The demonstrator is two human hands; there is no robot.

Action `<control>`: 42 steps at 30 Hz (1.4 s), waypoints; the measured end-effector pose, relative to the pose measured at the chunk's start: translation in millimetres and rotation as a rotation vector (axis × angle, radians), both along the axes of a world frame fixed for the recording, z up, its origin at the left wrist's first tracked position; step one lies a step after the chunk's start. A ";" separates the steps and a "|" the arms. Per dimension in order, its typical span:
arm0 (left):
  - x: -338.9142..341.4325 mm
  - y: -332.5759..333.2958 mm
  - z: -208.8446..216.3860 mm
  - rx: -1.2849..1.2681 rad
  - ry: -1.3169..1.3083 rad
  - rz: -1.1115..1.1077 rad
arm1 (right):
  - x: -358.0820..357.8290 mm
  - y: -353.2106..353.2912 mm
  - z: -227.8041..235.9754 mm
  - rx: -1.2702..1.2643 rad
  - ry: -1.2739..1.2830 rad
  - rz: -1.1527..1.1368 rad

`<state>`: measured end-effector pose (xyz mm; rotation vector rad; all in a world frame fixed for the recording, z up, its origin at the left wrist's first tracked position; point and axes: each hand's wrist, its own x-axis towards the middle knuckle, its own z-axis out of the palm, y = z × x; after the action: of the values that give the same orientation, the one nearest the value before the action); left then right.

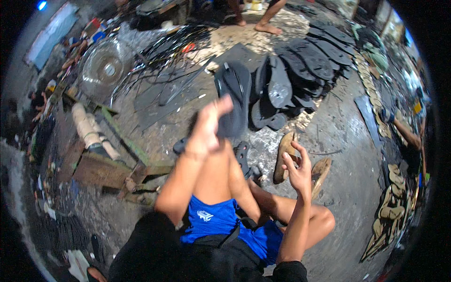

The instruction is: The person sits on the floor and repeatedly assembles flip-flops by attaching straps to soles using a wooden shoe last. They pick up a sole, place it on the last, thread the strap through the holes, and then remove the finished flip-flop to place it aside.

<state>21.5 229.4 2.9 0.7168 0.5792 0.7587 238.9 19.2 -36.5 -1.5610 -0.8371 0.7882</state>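
Observation:
In front of my knees, my left hand [209, 124] grips a black flip-flop [237, 101] by its left side. Both are smeared by motion, and the fingers behind the sole are hidden. The flip-flop stands upright with its strap showing. To the right, my right hand [299, 171] is raised with nothing in it, its fingers apart and bent. Just beyond it lies a worn brown sole-shaped piece [284, 155] on the floor, and a second brown piece [321, 176] is partly behind the hand.
A big heap of black flip-flops [305, 61] lies beyond my hands. Black strips [174, 42] are scattered at the far left, near a round fan guard [105, 66]. A wooden bench [105, 169] stands at my left. Another person's bare foot [268, 29] shows at the back.

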 end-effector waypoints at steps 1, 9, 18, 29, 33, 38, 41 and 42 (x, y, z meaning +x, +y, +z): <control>0.2 14.1 31.6 0.121 0.030 0.262 | -2.6 -7.5 -2.9 -0.061 0.038 0.003; -156.2 46.4 -175.8 0.041 1.536 0.641 | -12.9 -65.2 -78.4 -0.200 0.070 -0.057; -104.5 25.7 -107.5 0.035 0.379 0.724 | -32.9 -50.1 -47.0 -0.194 -0.275 -0.052; 14.4 -169.7 49.2 0.363 0.010 -0.058 | -57.0 -16.8 66.3 0.328 -1.038 -0.115; -17.5 -163.8 44.7 0.915 0.356 -0.055 | -49.5 -74.3 55.0 0.502 -0.367 -0.060; -23.6 -162.3 65.1 1.226 0.324 -0.466 | -78.5 -93.8 32.7 0.653 -0.154 0.161; -39.0 -160.8 59.2 1.154 0.313 -0.565 | -82.4 -100.3 30.8 0.573 -0.171 0.230; -40.2 -161.6 59.5 1.138 0.317 -0.573 | -82.3 -104.3 34.4 0.531 -0.146 0.240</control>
<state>-18.7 67.7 62.4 1.9807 0.1409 0.3745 156.7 -85.2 -2.1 -1.0642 -1.2434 0.5599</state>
